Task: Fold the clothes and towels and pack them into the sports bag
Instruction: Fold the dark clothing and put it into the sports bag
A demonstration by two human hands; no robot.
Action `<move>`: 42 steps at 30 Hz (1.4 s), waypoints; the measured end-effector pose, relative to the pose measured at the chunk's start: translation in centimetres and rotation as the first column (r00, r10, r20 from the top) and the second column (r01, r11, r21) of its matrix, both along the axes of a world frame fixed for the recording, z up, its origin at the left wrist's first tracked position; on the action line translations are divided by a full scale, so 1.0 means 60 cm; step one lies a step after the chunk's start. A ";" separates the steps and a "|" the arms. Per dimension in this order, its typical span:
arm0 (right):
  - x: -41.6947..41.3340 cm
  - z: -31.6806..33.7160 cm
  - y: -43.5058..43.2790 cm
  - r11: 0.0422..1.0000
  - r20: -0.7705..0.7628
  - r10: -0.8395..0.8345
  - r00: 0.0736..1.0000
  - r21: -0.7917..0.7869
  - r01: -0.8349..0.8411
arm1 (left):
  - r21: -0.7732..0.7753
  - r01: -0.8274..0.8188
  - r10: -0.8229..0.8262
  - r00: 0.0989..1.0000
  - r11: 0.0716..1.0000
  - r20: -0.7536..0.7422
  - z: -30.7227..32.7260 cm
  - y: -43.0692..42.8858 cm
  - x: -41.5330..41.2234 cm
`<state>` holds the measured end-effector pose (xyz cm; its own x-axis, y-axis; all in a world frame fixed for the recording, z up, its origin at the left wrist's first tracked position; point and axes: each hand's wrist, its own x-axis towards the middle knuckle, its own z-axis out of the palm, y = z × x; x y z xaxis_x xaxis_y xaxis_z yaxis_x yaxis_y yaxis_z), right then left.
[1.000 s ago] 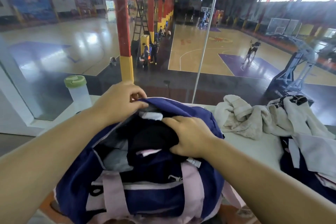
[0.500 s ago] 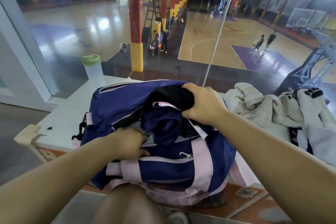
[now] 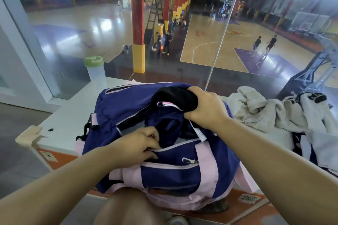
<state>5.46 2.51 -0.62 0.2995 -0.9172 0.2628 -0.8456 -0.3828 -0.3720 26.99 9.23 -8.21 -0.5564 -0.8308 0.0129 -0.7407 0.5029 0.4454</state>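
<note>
Curled round a bunched black garment (image 3: 173, 97), the right hand (image 3: 204, 107) holds it at the far lip of the sports bag (image 3: 170, 173), right at the bag's open mouth. The left hand (image 3: 139, 144) pinches the near edge of that opening beside the zip, its fingers bent over the cloth. The garment looks soft, light and limp, so it should squash down readily but may spring back up. A full handful, as now, seems a better hold than a corner. The bag's walls look thin and slack and would likely fold in on the opening, so that near edge is the sensible place to keep it spread. The bag sits at the near edge of a white counter (image 3: 73, 115), its pink straps hanging over the front. Toward the right end, just beside the bag, a beige towel (image 3: 256, 107) and a white garment (image 3: 314, 115) lie heaped and unfolded. A clear bottle (image 3: 96, 71) with a green lid stands at the far left corner against a glass wall (image 3: 73, 42). Beyond the glass, indoor basketball courts lie below, with red-and-yellow pillars and a few distant people.
</note>
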 end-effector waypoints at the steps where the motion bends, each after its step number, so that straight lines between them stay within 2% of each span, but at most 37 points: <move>1: 0.003 0.000 0.000 1.000 0.013 -0.014 1.000 -0.001 0.014 | 0.009 0.030 -0.029 0.997 1.000 -0.075 0.010 0.004 -0.001; 5: 0.023 -0.010 -0.002 0.998 0.064 -0.052 0.997 -0.017 0.053 | 0.112 0.118 -0.083 0.958 0.987 -0.273 0.062 0.014 -0.022; 9: 0.042 -0.026 -0.004 0.995 0.139 -0.099 0.985 0.010 0.099 | 0.214 0.140 -0.056 0.931 0.967 -0.360 0.109 0.017 -0.024; 14: 0.034 -0.042 -0.009 0.998 -0.075 0.041 0.996 -0.038 -0.043 | 0.250 0.116 0.000 0.907 0.961 -0.421 0.150 0.016 -0.001; 16: 0.023 -0.035 -0.015 0.993 -0.177 0.119 0.977 -0.006 -0.122 | 0.231 0.080 0.019 0.917 0.970 -0.399 0.159 0.011 0.000; 21: -0.022 0.006 -0.016 0.946 -0.275 0.324 0.905 0.088 -0.312 | 0.129 -0.096 0.126 0.961 0.987 -0.247 0.156 -0.008 0.017; 27: -0.050 0.020 -0.006 0.910 -0.518 0.411 0.750 0.186 -0.371 | -0.031 -0.188 0.183 0.975 0.982 -0.129 0.139 -0.025 0.010; 32: -0.052 0.031 -0.002 0.872 -0.449 0.462 0.765 0.385 -0.302 | -0.055 -0.200 0.197 0.978 0.978 -0.064 0.130 -0.030 -0.008; 34: -0.061 0.051 0.005 0.871 -0.390 0.438 0.810 0.408 -0.275 | -0.046 -0.173 0.170 0.984 0.984 -0.052 0.128 -0.026 -0.013; 37: -0.085 0.090 0.028 0.857 -0.192 0.363 0.912 0.452 -0.247 | -0.049 -0.140 0.134 0.985 0.989 -0.112 0.134 -0.013 -0.026; 39: -0.109 0.110 0.046 0.881 -0.107 0.297 0.949 0.415 -0.229 | -0.045 -0.140 0.130 0.975 0.989 -0.179 0.145 -0.005 -0.043; 42: -0.160 0.121 0.077 0.942 -0.129 0.201 0.971 0.299 -0.155 | -0.067 -0.131 0.115 0.973 0.989 -0.201 0.164 0.003 -0.084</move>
